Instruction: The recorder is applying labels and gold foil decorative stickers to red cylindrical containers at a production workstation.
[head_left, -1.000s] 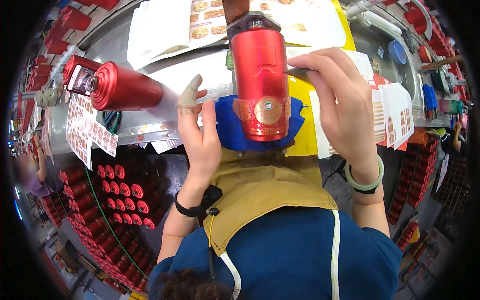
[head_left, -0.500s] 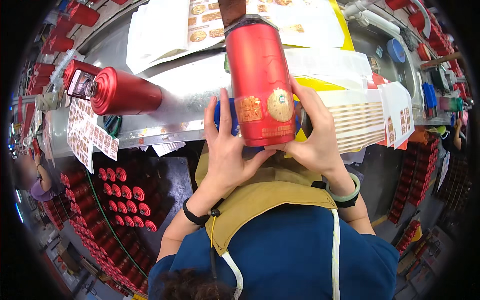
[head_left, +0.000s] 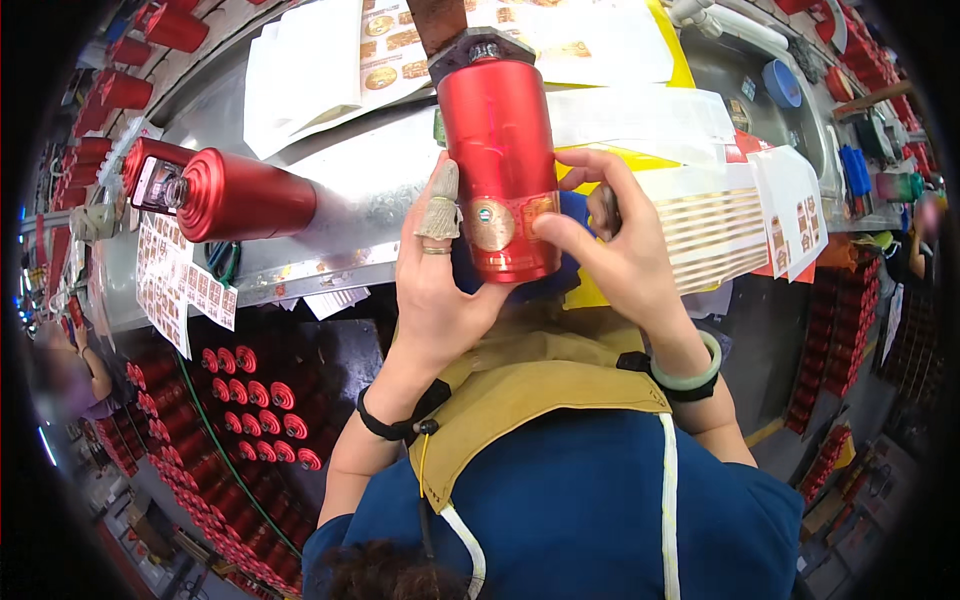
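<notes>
A shiny red bottle [head_left: 497, 130] lies lengthwise in front of me, its narrow metallic neck at a dark angular metal piece [head_left: 470, 48]. Near its base are a round gold emblem [head_left: 490, 223] and a gold rectangular decal [head_left: 540, 212]. My left hand [head_left: 440, 300] cradles the bottle's left side and base, thumb beneath; one finger wears a pale cloth cover [head_left: 440, 205]. On the right, my right hand [head_left: 625, 240] has its thumb pressed on the gold decal. Its index fingertip is at the bottle's side, and other fingers curl behind.
Another red bottle [head_left: 255, 196] lies to the left beside a phone [head_left: 158, 184] and dark-handled scissors [head_left: 223, 260]. Decal sheets [head_left: 400, 45] cover the back of the metal bench [head_left: 350, 165]; striped sheets [head_left: 715, 225] lie right. Several red bottles [head_left: 255, 392] stand below left. People work at both edges.
The bottle has turned about its length, bringing the round emblem to the left, and shifted slightly left. My right thumb has moved onto the decal; the cloth-covered finger now shows.
</notes>
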